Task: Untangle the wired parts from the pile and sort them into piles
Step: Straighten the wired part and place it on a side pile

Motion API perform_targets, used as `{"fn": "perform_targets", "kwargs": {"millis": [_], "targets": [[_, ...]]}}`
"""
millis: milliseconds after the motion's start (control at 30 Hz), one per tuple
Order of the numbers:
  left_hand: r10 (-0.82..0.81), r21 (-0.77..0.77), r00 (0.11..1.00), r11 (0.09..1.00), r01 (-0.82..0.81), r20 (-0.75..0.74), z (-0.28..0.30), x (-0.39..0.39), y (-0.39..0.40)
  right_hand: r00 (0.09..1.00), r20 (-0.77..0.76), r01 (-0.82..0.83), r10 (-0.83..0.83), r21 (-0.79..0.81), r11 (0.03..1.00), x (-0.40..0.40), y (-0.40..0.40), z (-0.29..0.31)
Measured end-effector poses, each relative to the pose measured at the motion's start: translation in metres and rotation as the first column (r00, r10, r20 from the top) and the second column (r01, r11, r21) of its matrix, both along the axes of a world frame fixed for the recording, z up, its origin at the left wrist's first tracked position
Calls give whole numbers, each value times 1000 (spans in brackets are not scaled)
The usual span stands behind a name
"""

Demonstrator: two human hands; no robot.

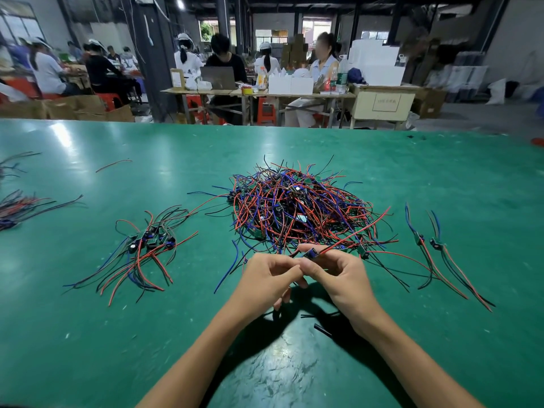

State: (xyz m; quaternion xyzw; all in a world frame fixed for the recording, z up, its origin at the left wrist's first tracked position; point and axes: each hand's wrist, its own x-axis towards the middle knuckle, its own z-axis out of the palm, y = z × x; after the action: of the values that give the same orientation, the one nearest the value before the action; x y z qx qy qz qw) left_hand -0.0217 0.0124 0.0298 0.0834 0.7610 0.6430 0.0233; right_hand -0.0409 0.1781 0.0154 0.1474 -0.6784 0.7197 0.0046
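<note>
One large tangled pile (pixel 297 210) of red, blue and black wired parts sits in the middle of the green bench (pixel 441 178); the pieces in it are too knotted to count. Left of it lies one smaller sorted pile (pixel 147 242), holding perhaps five or six small boards, though the overlap keeps me from an exact number. On the right lie two separate wired parts (pixel 426 245), side by side. At the far left edge there are two more bunches of wires (pixel 14 207), partly cut off. One loose red wire (pixel 113 165) lies alone. Two hands (pixel 265 281) meet over one wired part (pixel 311 254).
</note>
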Motion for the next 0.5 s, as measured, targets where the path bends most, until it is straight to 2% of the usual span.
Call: {"fn": "perform_targets", "kwargs": {"millis": [367, 433, 500], "targets": [[-2, -18, 1000, 1000, 2, 19, -3, -1, 0, 996, -11, 92, -93, -76, 993, -3, -1, 0], [22, -44, 999, 999, -24, -45, -4, -1, 1, 997, 32, 75, -71, -134, 988, -2, 1, 4], [82, -146, 978, 983, -112, -194, -3, -2, -1, 994, 72, 96, -84, -187, 978, -2, 3, 10]]}}
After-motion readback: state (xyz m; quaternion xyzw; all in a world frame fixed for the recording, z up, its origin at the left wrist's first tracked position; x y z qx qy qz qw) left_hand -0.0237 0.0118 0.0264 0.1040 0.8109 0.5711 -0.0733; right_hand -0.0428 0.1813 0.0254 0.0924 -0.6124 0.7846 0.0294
